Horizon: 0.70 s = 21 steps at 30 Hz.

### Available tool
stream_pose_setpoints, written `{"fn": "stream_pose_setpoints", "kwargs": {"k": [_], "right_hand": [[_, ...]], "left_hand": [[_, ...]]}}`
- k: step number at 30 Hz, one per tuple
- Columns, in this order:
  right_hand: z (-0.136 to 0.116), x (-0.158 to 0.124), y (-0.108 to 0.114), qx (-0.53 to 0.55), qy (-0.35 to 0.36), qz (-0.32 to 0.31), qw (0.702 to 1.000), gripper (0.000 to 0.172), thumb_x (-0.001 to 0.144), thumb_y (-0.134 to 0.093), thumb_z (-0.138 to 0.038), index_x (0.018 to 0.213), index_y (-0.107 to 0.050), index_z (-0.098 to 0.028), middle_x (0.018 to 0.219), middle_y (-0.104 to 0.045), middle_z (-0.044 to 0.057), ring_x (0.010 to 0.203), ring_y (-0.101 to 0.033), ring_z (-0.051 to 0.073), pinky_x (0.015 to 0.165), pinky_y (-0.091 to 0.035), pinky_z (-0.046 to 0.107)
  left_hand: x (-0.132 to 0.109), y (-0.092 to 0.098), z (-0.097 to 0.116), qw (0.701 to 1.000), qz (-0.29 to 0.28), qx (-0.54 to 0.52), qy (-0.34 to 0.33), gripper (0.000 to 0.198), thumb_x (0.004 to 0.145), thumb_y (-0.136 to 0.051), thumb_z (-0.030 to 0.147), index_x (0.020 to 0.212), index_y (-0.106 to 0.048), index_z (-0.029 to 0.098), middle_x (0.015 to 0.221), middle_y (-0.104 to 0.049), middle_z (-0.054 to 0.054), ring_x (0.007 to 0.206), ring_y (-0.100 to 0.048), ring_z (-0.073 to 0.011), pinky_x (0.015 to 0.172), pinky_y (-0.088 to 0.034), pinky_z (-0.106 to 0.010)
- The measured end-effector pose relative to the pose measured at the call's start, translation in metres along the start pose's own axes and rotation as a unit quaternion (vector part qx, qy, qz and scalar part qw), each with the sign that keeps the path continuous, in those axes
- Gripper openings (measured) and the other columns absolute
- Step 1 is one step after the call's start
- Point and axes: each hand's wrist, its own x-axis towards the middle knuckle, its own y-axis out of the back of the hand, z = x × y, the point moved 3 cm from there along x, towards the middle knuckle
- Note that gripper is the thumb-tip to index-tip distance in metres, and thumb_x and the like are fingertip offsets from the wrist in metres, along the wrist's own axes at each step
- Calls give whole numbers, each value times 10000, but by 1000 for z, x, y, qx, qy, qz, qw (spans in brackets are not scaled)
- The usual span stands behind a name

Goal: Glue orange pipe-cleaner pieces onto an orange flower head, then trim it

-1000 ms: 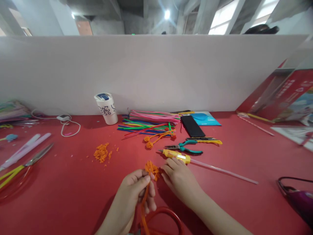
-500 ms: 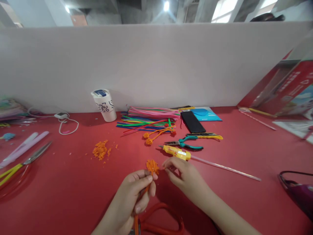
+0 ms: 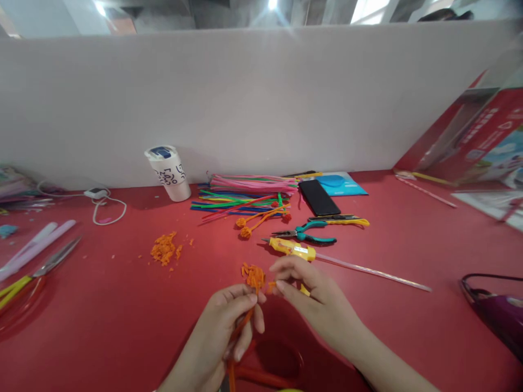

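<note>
My left hand (image 3: 226, 326) is closed around an orange pipe cleaner stem (image 3: 244, 321). At the stem's top, just past my thumb and fingertips, is a fluffy orange flower head (image 3: 254, 276) of short strips. Close beside it, my right hand (image 3: 310, 294) has thumb and forefinger pinched on a small orange pipe cleaner piece (image 3: 272, 286). A yellow bit shows behind the right fingers; I cannot make out what it is. Below the left hand lie red-handled scissors (image 3: 265, 377), partly hidden.
Past my hands lie a yellow glue gun (image 3: 291, 247) with a clear stick, pliers (image 3: 308, 233), finished orange flowers (image 3: 245, 232), pipe cleaners (image 3: 249, 186) and a phone (image 3: 319, 198). Leftward are orange scraps (image 3: 163, 249), a white tumbler (image 3: 169, 174) and yellow-handled scissors (image 3: 55, 258).
My right hand now has a small orange piece between its fingertips, close to the flower head. The left hand keeps its hold on the stem. The view has shifted slightly.
</note>
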Motion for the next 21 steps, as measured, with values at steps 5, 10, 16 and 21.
{"fn": "stream_pose_setpoints", "kwargs": {"k": [5, 10, 16, 21], "right_hand": [[-6, -6, -4, -84, 37, -27, 995, 173, 808, -409, -68, 886, -403, -223, 761, -570, -15, 687, -555, 122, 586, -420, 217], [-5, -10, -4, -153, 72, -31, 985, 172, 825, -372, -68, 904, -386, -219, 840, -578, 21, 760, -562, 154, 605, -409, 244], [-8, -8, -4, -168, 89, -25, 981, 172, 824, -366, -59, 890, -370, -218, 833, -564, 27, 751, -550, 163, 622, -415, 263], [-8, -7, -4, -176, 78, -28, 981, 188, 804, -375, -50, 884, -360, -219, 786, -559, 17, 698, -546, 168, 587, -414, 266]], "left_hand": [[1, -3, -4, 997, 18, 81, -9, 249, 813, -464, 247, 589, -517, 152, 425, -546, 39, 225, -264, 2, 312, -64, -187], [3, 0, -7, 990, 37, 138, -18, 201, 805, -446, 213, 616, -500, 171, 368, -499, 75, 209, -273, -11, 316, -79, -186], [4, -2, -9, 985, 30, 168, -17, 192, 808, -431, 221, 628, -484, 175, 467, -597, 36, 214, -312, -11, 325, -112, -189], [4, -4, -10, 984, 34, 175, -10, 201, 807, -431, 223, 616, -479, 184, 334, -485, 82, 210, -272, -25, 329, -105, -196]]}}
